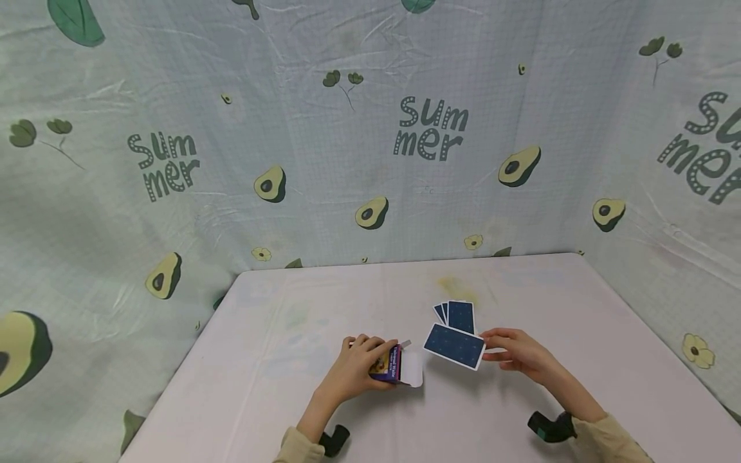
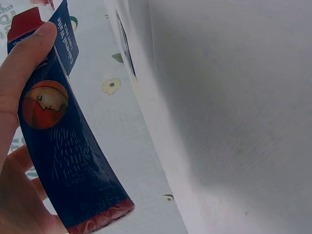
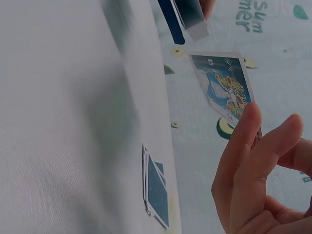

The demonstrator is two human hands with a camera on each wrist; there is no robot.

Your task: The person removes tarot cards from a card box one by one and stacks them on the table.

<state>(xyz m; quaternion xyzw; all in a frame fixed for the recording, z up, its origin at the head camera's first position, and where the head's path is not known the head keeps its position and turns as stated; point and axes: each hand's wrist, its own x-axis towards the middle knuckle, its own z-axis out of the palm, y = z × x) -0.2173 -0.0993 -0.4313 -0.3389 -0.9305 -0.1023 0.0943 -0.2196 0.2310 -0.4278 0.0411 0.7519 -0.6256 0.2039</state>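
Observation:
My left hand (image 1: pixel 354 368) grips a small dark blue and purple tarot card box (image 1: pixel 393 364) above the table. The box's white end flap hangs open toward the right. In the left wrist view the box (image 2: pixel 78 151) shows a round face picture, with the thumb across its upper part. One card (image 1: pixel 454 346) is pinched at its right edge by my right hand (image 1: pixel 521 355), its blue back upward. The right wrist view shows the card's picture side (image 3: pixel 226 87). Several blue-backed cards (image 1: pixel 461 314) lie fanned and overlapping on the table just beyond the held card.
A white cloth covers the table (image 1: pixel 278 334). Behind and beside it hangs a pale curtain (image 1: pixel 324 148) printed with avocados and lettering. Black wrist devices sit below the left wrist (image 1: pixel 334 441) and the right wrist (image 1: pixel 551 427).

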